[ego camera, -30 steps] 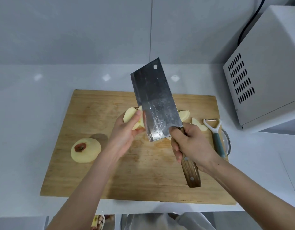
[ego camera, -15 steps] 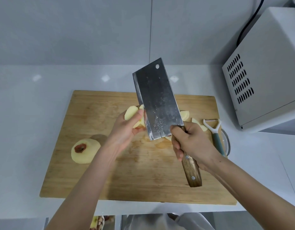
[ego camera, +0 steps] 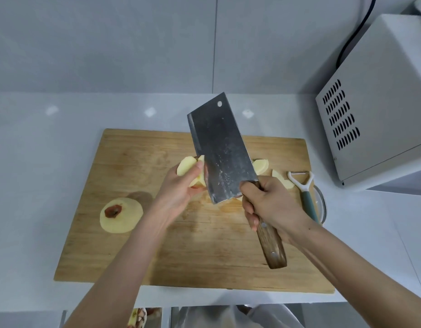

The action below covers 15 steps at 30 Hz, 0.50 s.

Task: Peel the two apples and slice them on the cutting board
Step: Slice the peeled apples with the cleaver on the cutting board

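Observation:
A wooden cutting board (ego camera: 157, 252) lies on the white counter. My left hand (ego camera: 178, 192) holds a pale peeled apple piece (ego camera: 187, 167) above the board's middle. My right hand (ego camera: 271, 204) grips the wooden handle of a cleaver (ego camera: 222, 150), whose broad blade stands tilted up beside the apple piece and touches it. A whole peeled apple (ego camera: 121, 215) with a brown stem end sits at the board's left edge. Cut apple slices (ego camera: 260, 166) lie behind the blade, toward the board's right.
A white and teal peeler (ego camera: 305, 188) rests on a round dish (ego camera: 323, 207) at the board's right edge. A white microwave (ego camera: 379, 110) stands at the right, with a black cable behind it. Peel scraps (ego camera: 138, 317) show below the counter's front edge.
The cleaver blade has shifted slightly right and its tip leans a little further from me. My left hand still holds the apple piece against it.

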Each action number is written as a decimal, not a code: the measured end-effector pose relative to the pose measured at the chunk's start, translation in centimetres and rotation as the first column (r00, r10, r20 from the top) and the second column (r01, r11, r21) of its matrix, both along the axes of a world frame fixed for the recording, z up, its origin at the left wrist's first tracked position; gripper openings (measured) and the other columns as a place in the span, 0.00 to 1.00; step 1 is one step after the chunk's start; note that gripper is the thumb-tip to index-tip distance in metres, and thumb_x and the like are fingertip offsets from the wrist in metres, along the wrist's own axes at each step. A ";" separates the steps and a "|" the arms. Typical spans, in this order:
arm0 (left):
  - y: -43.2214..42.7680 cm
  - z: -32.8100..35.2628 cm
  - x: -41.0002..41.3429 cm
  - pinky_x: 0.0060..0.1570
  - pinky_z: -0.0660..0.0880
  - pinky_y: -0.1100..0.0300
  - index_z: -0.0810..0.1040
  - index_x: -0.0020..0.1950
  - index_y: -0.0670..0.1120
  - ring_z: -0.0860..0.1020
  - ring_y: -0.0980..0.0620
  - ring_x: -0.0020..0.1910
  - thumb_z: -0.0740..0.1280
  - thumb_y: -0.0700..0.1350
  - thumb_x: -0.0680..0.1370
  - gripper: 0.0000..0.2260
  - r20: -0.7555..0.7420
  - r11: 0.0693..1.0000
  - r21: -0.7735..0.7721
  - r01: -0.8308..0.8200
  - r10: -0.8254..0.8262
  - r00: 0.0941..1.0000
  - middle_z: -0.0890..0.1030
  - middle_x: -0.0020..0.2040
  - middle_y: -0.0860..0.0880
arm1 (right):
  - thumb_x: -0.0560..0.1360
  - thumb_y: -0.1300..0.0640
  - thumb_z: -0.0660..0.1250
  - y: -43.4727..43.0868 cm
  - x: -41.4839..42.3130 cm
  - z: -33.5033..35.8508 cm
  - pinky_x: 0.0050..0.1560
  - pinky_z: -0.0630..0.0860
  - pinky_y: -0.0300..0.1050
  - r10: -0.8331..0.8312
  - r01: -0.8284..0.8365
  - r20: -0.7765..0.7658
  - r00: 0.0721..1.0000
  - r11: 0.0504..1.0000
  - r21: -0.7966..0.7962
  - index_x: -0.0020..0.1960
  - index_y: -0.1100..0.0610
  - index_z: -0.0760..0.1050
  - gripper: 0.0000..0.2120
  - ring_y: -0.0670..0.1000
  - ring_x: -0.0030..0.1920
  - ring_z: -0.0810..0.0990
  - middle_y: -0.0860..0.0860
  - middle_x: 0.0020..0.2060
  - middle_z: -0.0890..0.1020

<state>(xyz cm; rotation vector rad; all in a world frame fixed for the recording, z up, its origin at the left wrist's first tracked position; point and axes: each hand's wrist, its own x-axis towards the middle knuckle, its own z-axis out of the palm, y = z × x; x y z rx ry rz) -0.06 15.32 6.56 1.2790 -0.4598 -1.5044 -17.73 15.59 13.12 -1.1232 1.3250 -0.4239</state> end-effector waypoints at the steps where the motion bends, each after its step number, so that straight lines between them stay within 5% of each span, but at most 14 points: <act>1: 0.1 -0.1 -0.6 0.47 0.81 0.52 0.77 0.50 0.44 0.81 0.53 0.42 0.67 0.40 0.77 0.03 -0.053 0.998 0.010 -0.070 0.070 0.996 0.83 0.40 0.50 | 0.77 0.64 0.57 0.2 0.2 -0.1 0.21 0.66 0.37 -0.016 0.016 0.008 1.000 1.000 -0.004 0.29 0.59 0.64 0.17 0.49 0.18 0.66 0.50 0.18 0.67; 6: 0.5 -0.5 -2.0 0.49 0.80 0.51 0.79 0.50 0.44 0.81 0.52 0.42 0.66 0.42 0.78 0.03 -0.141 0.984 0.017 -0.176 0.176 0.974 0.84 0.41 0.49 | 0.77 0.64 0.57 0.4 0.3 -0.4 0.20 0.64 0.35 -0.011 0.011 0.000 1.000 0.999 -0.052 0.29 0.59 0.63 0.18 0.49 0.18 0.67 0.50 0.17 0.67; 11: -0.1 0.0 -0.7 0.40 0.81 0.56 0.78 0.48 0.45 0.81 0.53 0.42 0.67 0.40 0.77 0.01 0.034 1.000 0.024 -0.003 0.003 0.999 0.83 0.39 0.51 | 0.77 0.63 0.57 0.0 -0.4 -0.3 0.21 0.67 0.38 -0.027 0.027 0.018 0.999 1.000 0.013 0.30 0.59 0.65 0.16 0.49 0.19 0.66 0.52 0.20 0.68; 15: 0.1 -0.3 -2.0 0.53 0.75 0.50 0.79 0.52 0.42 0.80 0.52 0.42 0.67 0.43 0.77 0.06 -0.109 0.985 0.061 -0.159 0.165 0.980 0.83 0.42 0.49 | 0.77 0.63 0.57 1.0 0.6 -1.1 0.21 0.65 0.38 -0.075 0.075 0.005 0.997 0.996 -0.055 0.31 0.60 0.65 0.15 0.49 0.18 0.67 0.51 0.18 0.69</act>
